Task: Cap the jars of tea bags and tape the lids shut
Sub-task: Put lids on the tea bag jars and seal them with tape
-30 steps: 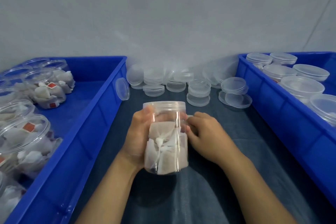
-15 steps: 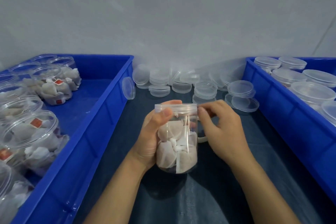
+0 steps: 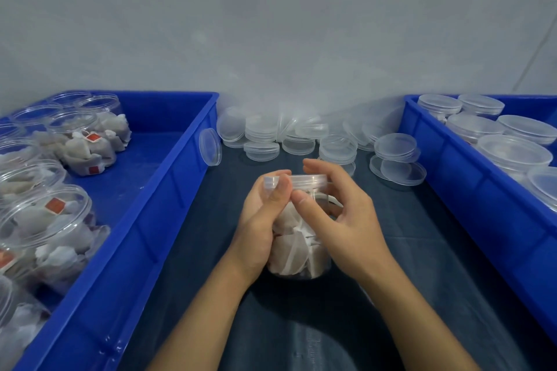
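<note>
A blue crate (image 3: 126, 250) fills the left of the frame and holds open clear jars of tea bags (image 3: 45, 220), some showing red tags. One loose clear lid (image 3: 210, 147) leans on edge against that crate's right wall, in the upper middle of the frame.

In the center, above the dark table (image 3: 301, 325), a clear jar (image 3: 298, 250) stuffed with tea bags stands upright, its clear lid (image 3: 304, 181) seated on top. The left hand (image 3: 260, 226) grips the jar's left side, fingers wrapped behind it and the thumb pressed against the lid's rim. The right hand (image 3: 340, 217) is curved around the jar's right side, thumb tip pressing the jar wall just below the lid and touching the left thumb, fingers arched behind the lid. A pale curved band shows by the right palm; what it is cannot be told.

Behind the jar, along the grey wall (image 3: 271, 24), lies a heap of spare clear lids (image 3: 301, 135), some stacked, some tilted.

At the right edge a second blue crate (image 3: 470, 190) holds capped jars (image 3: 512, 153), only their lids showing.
</note>
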